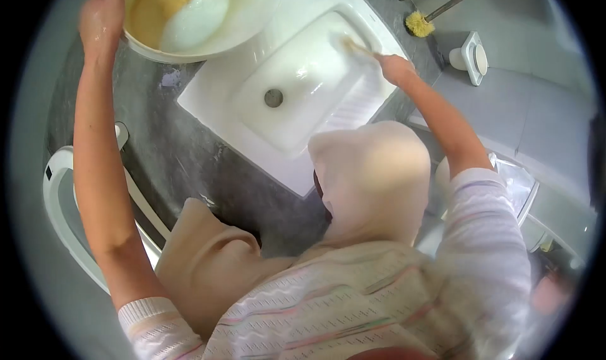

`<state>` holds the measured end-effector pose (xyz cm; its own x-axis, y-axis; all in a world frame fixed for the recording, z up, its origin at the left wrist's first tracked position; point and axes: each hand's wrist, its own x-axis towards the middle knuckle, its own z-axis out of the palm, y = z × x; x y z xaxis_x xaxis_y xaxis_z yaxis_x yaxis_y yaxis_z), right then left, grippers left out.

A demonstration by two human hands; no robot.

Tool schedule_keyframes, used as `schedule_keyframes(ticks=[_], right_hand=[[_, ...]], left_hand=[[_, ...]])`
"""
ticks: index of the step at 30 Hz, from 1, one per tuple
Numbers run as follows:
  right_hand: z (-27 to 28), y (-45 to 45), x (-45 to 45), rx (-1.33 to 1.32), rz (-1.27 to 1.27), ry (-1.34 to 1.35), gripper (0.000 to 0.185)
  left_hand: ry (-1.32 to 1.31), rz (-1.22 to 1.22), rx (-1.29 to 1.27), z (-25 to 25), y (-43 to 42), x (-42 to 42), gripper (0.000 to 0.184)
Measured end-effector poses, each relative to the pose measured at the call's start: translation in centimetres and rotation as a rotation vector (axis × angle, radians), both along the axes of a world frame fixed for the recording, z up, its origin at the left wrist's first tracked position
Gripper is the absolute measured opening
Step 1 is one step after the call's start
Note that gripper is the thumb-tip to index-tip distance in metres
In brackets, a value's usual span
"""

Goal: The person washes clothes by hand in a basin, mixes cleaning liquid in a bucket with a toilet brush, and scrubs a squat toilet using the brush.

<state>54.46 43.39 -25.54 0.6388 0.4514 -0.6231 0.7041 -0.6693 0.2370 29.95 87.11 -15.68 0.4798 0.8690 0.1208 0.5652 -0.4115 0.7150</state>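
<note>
My left hand (103, 22) is closed on the rim of a wide white basin (189, 57), which is tilted over the floor and the back left of a squat toilet pan. Inside the basin are a yellowish area and a pale, whitish patch; I cannot tell whether it is liquid. At the right side of the white squat toilet (252, 133), my right hand (396, 70) grips a thin, light-brown brush (361, 48). Its far end reaches into the bowl and is smeared by motion. A round dark drain hole (273, 98) shows at the bowl's left.
A yellow-bristled brush (419, 24) with a grey handle lies at the upper right, near a white fitting (473, 58). To the left is a white curved frame (58, 196). A small pale scrap (171, 78) lies on the grey floor (183, 145). My knees are close to the pan.
</note>
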Motion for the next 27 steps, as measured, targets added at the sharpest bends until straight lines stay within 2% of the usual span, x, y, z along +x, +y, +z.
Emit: schedule_keyframes(ticks=[1, 2, 4, 6, 7, 10, 11, 13, 15, 21, 24, 27], right_hand=[[-1.7, -0.4, 2.2, -0.047, 0.068, -0.01, 0.042], [-0.8, 0.5, 2.0, -0.101, 0.13, -0.019, 0.042], [1.3, 1.1, 2.4, -0.129, 0.066, -0.015, 0.042], [2.1, 1.0, 2.7, -0.083, 0.071, -0.038, 0.041], [2.1, 0.4, 2.0, -0.154, 0.162, -0.051, 0.041], [1.6, 1.6, 1.4, -0.131, 0.146, -0.009, 0.04], [1.8, 1.8, 1.2, -0.058, 0.134, -0.006, 0.04], [1.5, 0.0, 1.4, -0.177, 0.158, -0.026, 0.04], [1.2, -0.2, 2.5, -0.194, 0.185, -0.048, 0.041], [7.2, 0.2, 1.9, 0.002, 0.158, -0.028, 0.043], [7.4, -2.3, 1.2, -0.084, 0.061, -0.091, 0.041], [8.6, -2.4, 1.4, -0.196, 0.106, -0.041, 0.037]], left_hand=[[-0.045, -0.031, -0.03, -0.3, 0.9, 0.1, 0.045], [0.004, -0.013, 0.019, 0.0, 0.6, 0.3, 0.044], [0.094, 0.037, 0.109, 0.4, -0.1, 0.4, 0.044], [0.01, 0.017, 0.042, -0.5, 0.3, 0.6, 0.043], [-0.035, 0.009, 0.013, 0.1, -0.1, 0.7, 0.043], [0.109, 0.052, 0.113, 1.3, -1.4, 0.5, 0.042], [0.094, 0.037, 0.076, 0.7, -1.1, 0.4, 0.042], [0.053, 0.015, 0.011, 0.2, -0.2, 0.4, 0.043], [0.104, 0.046, 0.109, 0.1, 0.4, 0.4, 0.043], [0.097, 0.015, 0.107, -0.3, 0.4, 0.4, 0.044], [0.154, -0.011, 0.156, -0.9, 0.7, 0.7, 0.045], [0.181, 0.007, 0.186, -0.3, 0.8, 1.1, 0.046]])
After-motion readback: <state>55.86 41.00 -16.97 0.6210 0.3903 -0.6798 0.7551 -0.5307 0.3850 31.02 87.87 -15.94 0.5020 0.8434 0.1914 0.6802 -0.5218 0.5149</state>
